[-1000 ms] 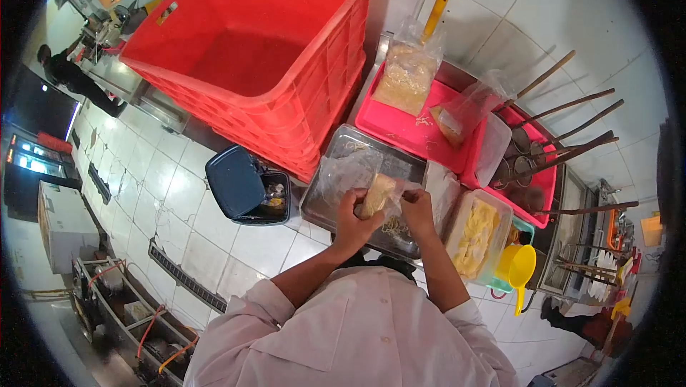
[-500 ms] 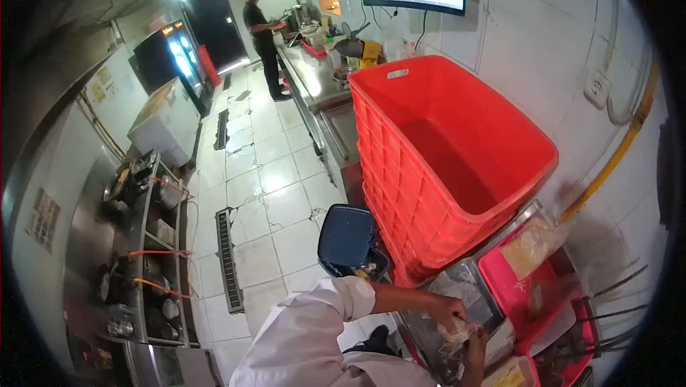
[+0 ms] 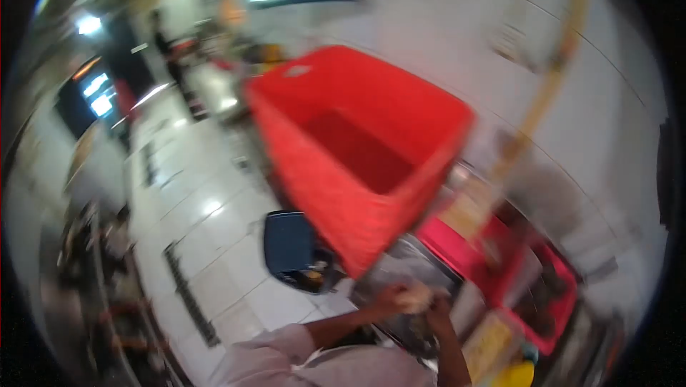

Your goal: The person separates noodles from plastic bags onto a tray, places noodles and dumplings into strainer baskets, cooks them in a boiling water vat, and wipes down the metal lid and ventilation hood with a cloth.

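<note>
Motion smears the view. My left hand [image 3: 388,302] is closed around a small clear bag of pale noodle-like food [image 3: 416,297], above a metal tray [image 3: 382,270]. On the bag's other side, my right hand [image 3: 439,310] is closed at its edge; its fingertips are blurred. Behind the tray, a bigger bag of pale food [image 3: 468,208] lies in a pink tub [image 3: 448,245]. A container of yellow food [image 3: 490,346] stands to the right of my right hand.
A tall red crate [image 3: 321,194] stands behind the tray. A dark blue bin [image 3: 289,247] is on the tiled floor to the left. Another pink tub [image 3: 557,315] holds dark items at the right. A person [image 3: 171,58] stands far back at a counter.
The view swung up and left toward the room, then partly back toward the tray. Both hands stay together at the small bag.
</note>
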Motion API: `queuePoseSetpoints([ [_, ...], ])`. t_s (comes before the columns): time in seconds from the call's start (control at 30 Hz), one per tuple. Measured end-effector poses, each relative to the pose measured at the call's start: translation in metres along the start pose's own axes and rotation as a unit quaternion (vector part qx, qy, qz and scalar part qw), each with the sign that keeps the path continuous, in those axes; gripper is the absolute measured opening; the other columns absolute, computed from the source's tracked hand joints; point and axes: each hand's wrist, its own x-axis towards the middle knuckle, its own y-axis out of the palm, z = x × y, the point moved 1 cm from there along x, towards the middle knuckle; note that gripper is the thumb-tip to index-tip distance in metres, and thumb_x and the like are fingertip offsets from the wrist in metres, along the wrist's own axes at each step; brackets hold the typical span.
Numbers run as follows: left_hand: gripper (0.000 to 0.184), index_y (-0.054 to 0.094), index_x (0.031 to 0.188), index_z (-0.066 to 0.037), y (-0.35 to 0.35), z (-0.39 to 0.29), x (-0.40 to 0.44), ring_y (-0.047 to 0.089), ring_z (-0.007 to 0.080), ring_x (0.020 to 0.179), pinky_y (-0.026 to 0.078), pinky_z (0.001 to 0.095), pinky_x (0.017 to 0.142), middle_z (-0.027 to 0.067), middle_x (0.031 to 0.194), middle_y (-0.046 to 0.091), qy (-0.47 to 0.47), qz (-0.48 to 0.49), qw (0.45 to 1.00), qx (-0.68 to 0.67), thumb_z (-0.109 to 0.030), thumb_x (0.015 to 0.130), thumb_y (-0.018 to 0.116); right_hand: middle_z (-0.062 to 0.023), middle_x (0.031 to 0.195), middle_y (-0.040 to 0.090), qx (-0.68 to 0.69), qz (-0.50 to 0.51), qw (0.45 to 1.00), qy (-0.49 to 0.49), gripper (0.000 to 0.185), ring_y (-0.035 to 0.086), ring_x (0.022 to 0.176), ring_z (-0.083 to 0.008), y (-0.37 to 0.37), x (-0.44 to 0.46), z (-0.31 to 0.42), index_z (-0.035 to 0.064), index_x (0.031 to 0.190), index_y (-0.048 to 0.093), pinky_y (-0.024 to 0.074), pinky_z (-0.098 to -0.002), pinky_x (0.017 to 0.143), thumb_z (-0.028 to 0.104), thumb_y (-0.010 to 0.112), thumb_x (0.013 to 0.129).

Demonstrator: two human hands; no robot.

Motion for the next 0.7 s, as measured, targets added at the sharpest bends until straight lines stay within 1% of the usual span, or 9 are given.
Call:
queuePoseSetpoints([
  [0.03, 0.043, 0.051, 0.12, -0.003, -0.013, 0.02, 0.003, 0.055, 0.0169, 0.104, 0.047, 0.032, 0.09, 0.0079, 0.113, 0.058, 0.105, -0.029, 0.976, 0.186, -0.018, 0.084, 0.07, -0.0109, 0.126, 0.051, 0.0, -0.017, 1.0, 0.008, 0.053, 0.051, 0.119, -0.0235, 0.009, -0.001, 0.026, 0.0059, 0.131, 0.042, 0.0425, -0.038, 0.101, 0.004, 0.063, 0.083],
  [0.1, 0.047, 0.052, 0.12, -0.004, -0.005, -0.049, -0.012, 0.056, 0.0183, 0.104, 0.047, 0.0329, 0.091, 0.0094, 0.113, 0.059, 0.066, 0.043, 0.972, 0.222, -0.013, 0.079, 0.074, -0.0078, 0.127, 0.051, 0.046, 0.031, 0.997, -0.056, 0.064, 0.048, 0.122, -0.0213, 0.009, -0.003, 0.046, 0.0087, 0.138, 0.037, 0.0396, -0.0375, 0.105, -0.002, 0.063, 0.081],
  [0.27, 0.051, 0.051, 0.124, -0.003, -0.03, -0.044, 0.0, 0.059, 0.0192, 0.102, 0.049, 0.0343, 0.092, 0.0095, 0.112, 0.06, -0.106, 0.202, 0.971, 0.076, -0.011, 0.079, 0.074, -0.0068, 0.113, 0.059, 0.215, 0.104, 0.967, -0.086, 0.052, 0.055, 0.108, -0.017, 0.008, -0.008, 0.043, 0.0055, 0.124, 0.054, 0.0452, -0.0326, 0.095, -0.003, 0.069, 0.075],
  [0.33, 0.049, 0.051, 0.125, -0.003, -0.032, -0.036, -0.003, 0.06, 0.0234, 0.104, 0.05, 0.0366, 0.092, 0.011, 0.115, 0.06, -0.202, 0.169, 0.934, -0.24, -0.015, 0.082, 0.071, -0.005, 0.107, 0.061, 0.155, 0.101, 0.983, 0.001, 0.047, 0.058, 0.1, -0.0176, 0.007, -0.011, 0.054, 0.006, 0.118, 0.058, 0.0489, -0.032, 0.086, -0.002, 0.069, 0.073],
  [0.37, 0.043, 0.052, 0.124, -0.003, -0.034, -0.023, 0.0, 0.061, 0.0269, 0.104, 0.051, 0.0387, 0.092, 0.0116, 0.115, 0.061, -0.197, 0.116, 0.941, -0.248, -0.018, 0.087, 0.067, -0.005, 0.107, 0.061, 0.157, 0.086, 0.984, 0.0, 0.047, 0.058, 0.1, -0.0176, 0.009, -0.009, 0.053, 0.006, 0.118, 0.058, 0.0489, -0.032, 0.086, -0.002, 0.069, 0.073],
  [0.43, 0.037, 0.054, 0.121, -0.002, -0.025, -0.02, 0.01, 0.061, 0.0286, 0.104, 0.05, 0.0395, 0.092, 0.0128, 0.114, 0.061, -0.158, 0.014, 0.978, -0.139, -0.018, 0.09, 0.063, -0.0087, 0.099, 0.065, 0.165, 0.0, 0.983, -0.076, 0.04, 0.061, 0.088, -0.0206, 0.014, -0.003, 0.04, 0.0044, 0.111, 0.061, 0.0503, -0.0345, 0.08, 0.005, 0.071, 0.072],
  [0.5, 0.031, 0.056, 0.118, -0.001, -0.013, -0.022, 0.025, 0.061, 0.0276, 0.104, 0.05, 0.0399, 0.091, 0.014, 0.114, 0.061, -0.052, 0.024, 0.994, -0.098, -0.017, 0.092, 0.059, -0.0095, 0.101, 0.065, -0.101, -0.088, 0.982, -0.131, 0.039, 0.06, 0.09, -0.0153, 0.005, -0.003, 0.046, 0.0031, 0.108, 0.063, 0.0503, -0.0333, 0.079, 0.011, 0.075, 0.072],
  [0.53, 0.03, 0.056, 0.117, 0.002, 0.004, -0.042, 0.015, 0.06, 0.0271, 0.105, 0.05, 0.0405, 0.09, 0.0142, 0.115, 0.061, 0.147, 0.102, 0.969, 0.172, -0.016, 0.093, 0.055, -0.0145, 0.092, 0.066, -0.117, -0.146, 0.972, -0.14, 0.041, 0.063, 0.084, -0.0194, 0.013, 0.002, 0.028, 0.002, 0.104, 0.063, 0.0506, -0.0365, 0.075, 0.015, 0.075, 0.066],
  [0.7, 0.033, 0.057, 0.118, 0.001, 0.048, -0.052, 0.011, 0.059, 0.0279, 0.107, 0.048, 0.0407, 0.092, 0.0157, 0.115, 0.061, 0.038, 0.094, 0.969, 0.224, -0.02, 0.092, 0.054, -0.0189, 0.079, 0.062, -0.181, -0.241, 0.941, -0.155, 0.036, 0.06, 0.07, -0.0316, 0.017, 0.001, 0.048, -0.0003, 0.088, 0.059, 0.0475, -0.0414, 0.067, 0.022, 0.074, 0.064],
])
